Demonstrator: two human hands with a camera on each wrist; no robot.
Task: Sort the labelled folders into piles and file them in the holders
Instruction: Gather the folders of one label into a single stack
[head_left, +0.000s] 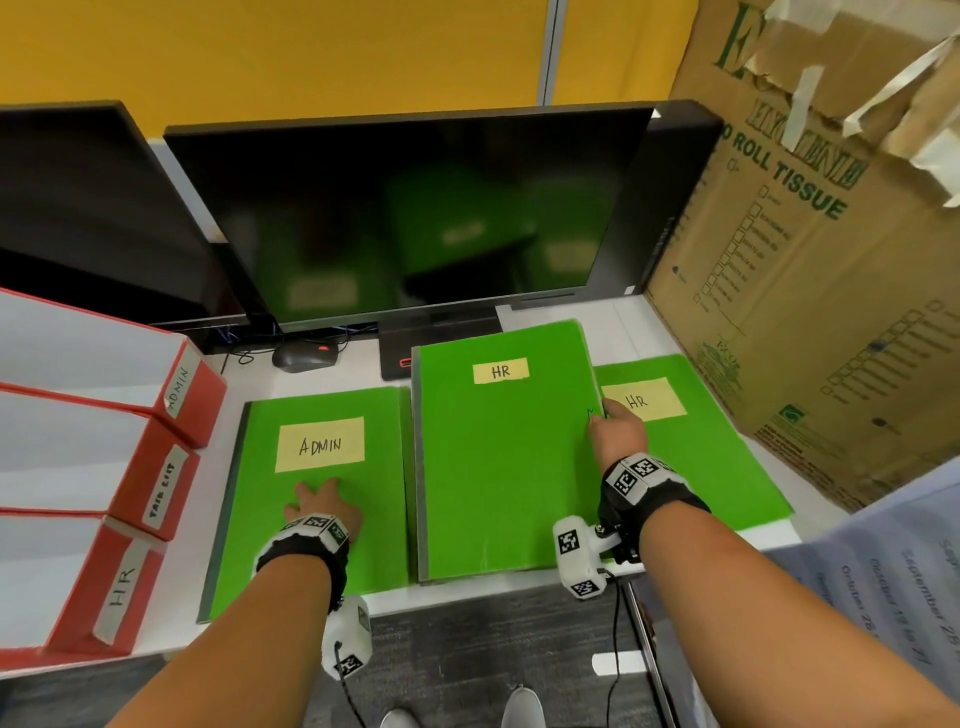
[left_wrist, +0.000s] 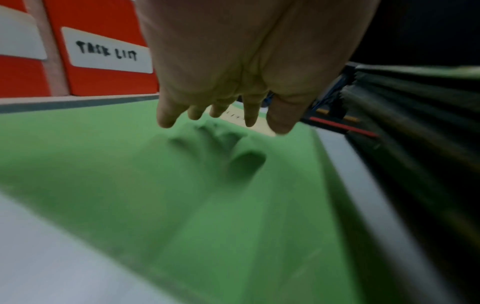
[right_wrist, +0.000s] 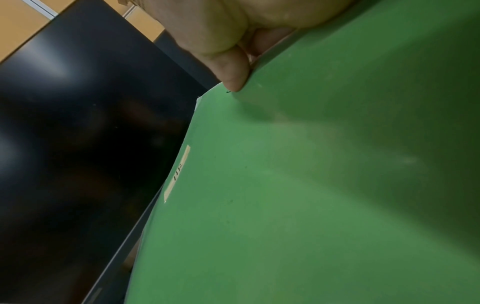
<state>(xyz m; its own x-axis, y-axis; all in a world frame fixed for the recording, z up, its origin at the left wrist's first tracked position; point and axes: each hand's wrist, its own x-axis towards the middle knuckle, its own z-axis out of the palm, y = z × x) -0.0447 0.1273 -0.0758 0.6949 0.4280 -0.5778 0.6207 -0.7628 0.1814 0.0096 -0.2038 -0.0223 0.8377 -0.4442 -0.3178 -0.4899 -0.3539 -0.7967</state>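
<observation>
Three green folders lie on the white desk (head_left: 561, 325). The ADMIN folder (head_left: 332, 530) is on the left. My left hand (head_left: 311, 499) hovers just over its cover with fingers spread and straight; the left wrist view shows the hand (left_wrist: 223, 119) casting a shadow on the green cover (left_wrist: 182, 195). An HR folder (head_left: 498, 467) is in the middle, and my right hand (head_left: 608, 418) pinches its right edge, thumb (right_wrist: 231, 70) on top of the cover (right_wrist: 311, 185). This folder overlaps a second HR folder (head_left: 717, 457) lying flat at the right.
Three red and white holders stand at the left, labelled ADMIN (head_left: 179, 387), TASK LIST (head_left: 161, 493) and HR (head_left: 122, 587). Two dark monitors (head_left: 405, 218) and a mouse (head_left: 306, 356) are behind the folders. A big cardboard box (head_left: 810, 260) walls the right side.
</observation>
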